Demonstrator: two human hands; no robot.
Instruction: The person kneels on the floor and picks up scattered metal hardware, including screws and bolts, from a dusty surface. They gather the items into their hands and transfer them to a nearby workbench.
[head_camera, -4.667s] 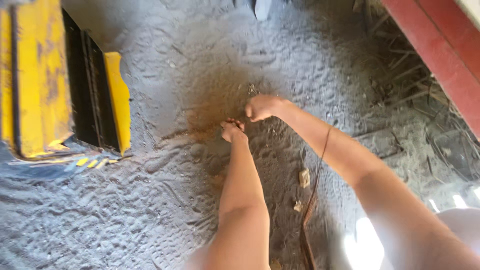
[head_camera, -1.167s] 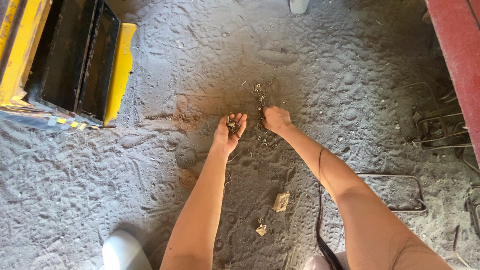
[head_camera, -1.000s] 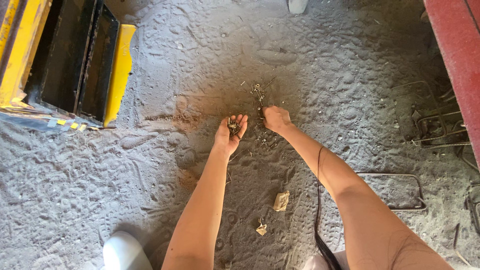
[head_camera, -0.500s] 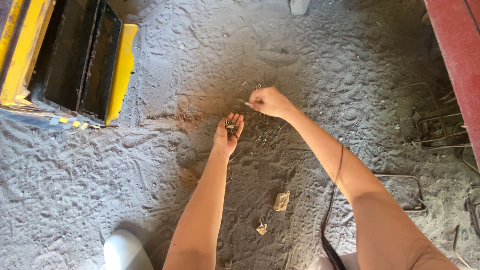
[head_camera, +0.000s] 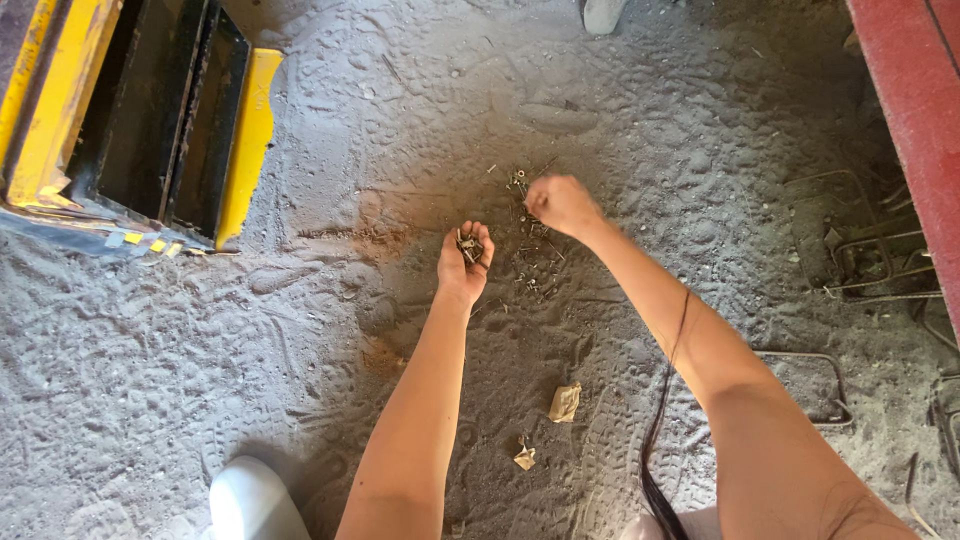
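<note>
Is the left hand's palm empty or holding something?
Holding: the upturned left hand cups small rusty metal pieces in its palm.

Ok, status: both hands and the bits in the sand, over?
Left hand cupped palm up, holding small metal pieces. Right hand closed, fingertips down at scattered pieces on the sand. Paper scraps nearby, nothing blocking.

both arms are bare from hand to the frame edge, with no sleeves, gloves, watch or rings to be seen. the left hand (head_camera: 465, 262) and right hand (head_camera: 562, 203) are uncovered. a thin dark strand of hair (head_camera: 662, 420) hangs beside the right forearm, toward 5 o'clock. a white shoe toe (head_camera: 255, 500) shows at 7 o'clock.
</note>
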